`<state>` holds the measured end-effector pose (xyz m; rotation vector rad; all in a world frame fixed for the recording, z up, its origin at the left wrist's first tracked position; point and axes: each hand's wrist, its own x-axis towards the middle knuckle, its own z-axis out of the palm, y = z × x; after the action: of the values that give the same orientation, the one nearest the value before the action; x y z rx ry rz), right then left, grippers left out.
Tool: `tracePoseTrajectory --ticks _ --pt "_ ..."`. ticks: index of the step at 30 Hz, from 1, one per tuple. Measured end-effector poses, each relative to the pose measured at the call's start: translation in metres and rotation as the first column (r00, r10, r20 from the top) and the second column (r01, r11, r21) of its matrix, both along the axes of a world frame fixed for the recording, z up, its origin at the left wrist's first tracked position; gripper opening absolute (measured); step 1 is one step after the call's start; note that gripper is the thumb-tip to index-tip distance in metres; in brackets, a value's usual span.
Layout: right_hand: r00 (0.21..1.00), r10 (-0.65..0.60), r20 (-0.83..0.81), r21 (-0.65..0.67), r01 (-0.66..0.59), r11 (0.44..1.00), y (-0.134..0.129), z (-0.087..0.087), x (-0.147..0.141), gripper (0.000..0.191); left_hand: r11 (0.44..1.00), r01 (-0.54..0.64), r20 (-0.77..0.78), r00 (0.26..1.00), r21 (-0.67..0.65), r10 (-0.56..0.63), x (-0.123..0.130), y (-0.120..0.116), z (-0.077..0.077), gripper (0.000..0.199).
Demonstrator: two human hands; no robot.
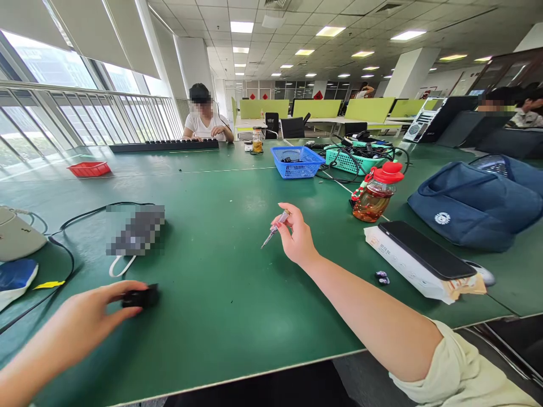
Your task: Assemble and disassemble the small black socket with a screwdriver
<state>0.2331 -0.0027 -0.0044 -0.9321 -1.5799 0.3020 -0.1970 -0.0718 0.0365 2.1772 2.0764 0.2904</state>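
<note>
My left hand (pixel 108 305) is at the lower left, its thumb and fingers closed around a small black block-like object (pixel 142 297) at the green tabletop. What that black piece is exactly I cannot make out. Over the middle of the table, my right hand (pixel 297 237) pinches a small screwdriver (pixel 275 227). Its thin metal tip points down and to the left, apart from the black object. A blurred-out grey device (pixel 139 232) with a white loop lies just beyond my left hand.
Green table (pixel 220 322) spans the view. On the right are a tissue pack (pixel 399 257) bearing a phone (pixel 426 249), a red-lidded bottle (pixel 375 195) and a blue bag (pixel 475 209). Farther back stand a blue basket (pixel 297 164), a green basket of cables (pixel 354 161) and a seated person (pixel 206 121).
</note>
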Motion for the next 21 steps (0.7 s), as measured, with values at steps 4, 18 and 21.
tracePoseTrajectory --ticks 4,18,21 --pt "1.0 -0.009 0.014 0.002 0.009 1.0 -0.001 0.001 0.0 0.036 0.979 0.185 0.163 0.972 -0.086 -0.169 0.104 -0.006 0.025 0.049" --pt "0.963 0.029 0.266 -0.005 -0.029 1.0 -0.019 0.021 -0.004 0.038 0.888 0.452 0.111 0.882 0.082 -0.459 0.235 0.055 0.007 0.027" --pt "0.968 0.051 0.244 -0.065 -0.036 0.997 -0.02 0.023 -0.003 0.041 0.876 0.479 0.134 0.865 0.065 -0.483 0.231 0.059 -0.002 0.029"
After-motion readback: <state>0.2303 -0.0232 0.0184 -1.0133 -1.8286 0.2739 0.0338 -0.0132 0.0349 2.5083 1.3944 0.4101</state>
